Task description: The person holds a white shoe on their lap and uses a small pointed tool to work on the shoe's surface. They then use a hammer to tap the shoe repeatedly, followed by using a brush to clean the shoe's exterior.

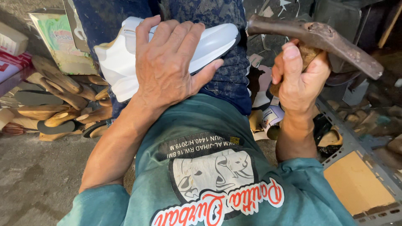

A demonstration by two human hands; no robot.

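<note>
While left hand (169, 62) pins shoe (121, 62), hammer (318, 39) raised

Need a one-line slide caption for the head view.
Left hand presses a white shoe on the lap; right hand grips a rusty hammer.
</note>
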